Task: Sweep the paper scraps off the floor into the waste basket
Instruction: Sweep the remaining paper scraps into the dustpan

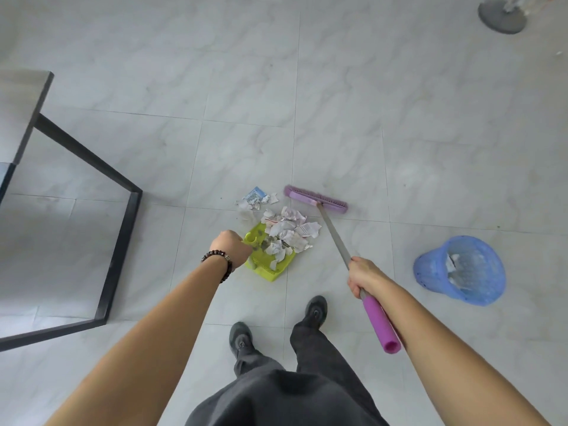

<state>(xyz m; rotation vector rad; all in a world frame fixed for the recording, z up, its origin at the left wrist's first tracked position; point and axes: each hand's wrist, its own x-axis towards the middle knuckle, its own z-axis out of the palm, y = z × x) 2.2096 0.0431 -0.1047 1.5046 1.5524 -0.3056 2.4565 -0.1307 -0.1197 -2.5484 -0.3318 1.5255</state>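
- Hands at work on a pale marbled tile floor (pixel 338 87): the left hand (pixel 231 248), a dark bead bracelet (pixel 218 262) at its wrist, grips the handle of a lime-green plastic dustpan (pixel 265 269).
- Right hand (pixel 364 276) is clenched round the metal shaft of a purple-headed broom (pixel 316 199), whose head rests on the floor just beyond the scraps.
- Crumpled white paper scraps (pixel 289 232) lie heaped in the dustpan's mouth; a few remain on the tiles just past it.
- Blue plastic mesh waste basket (pixel 461 270) stands to the right, well apart, paper inside.
- Black-framed table (pixel 116 241) stands at left.
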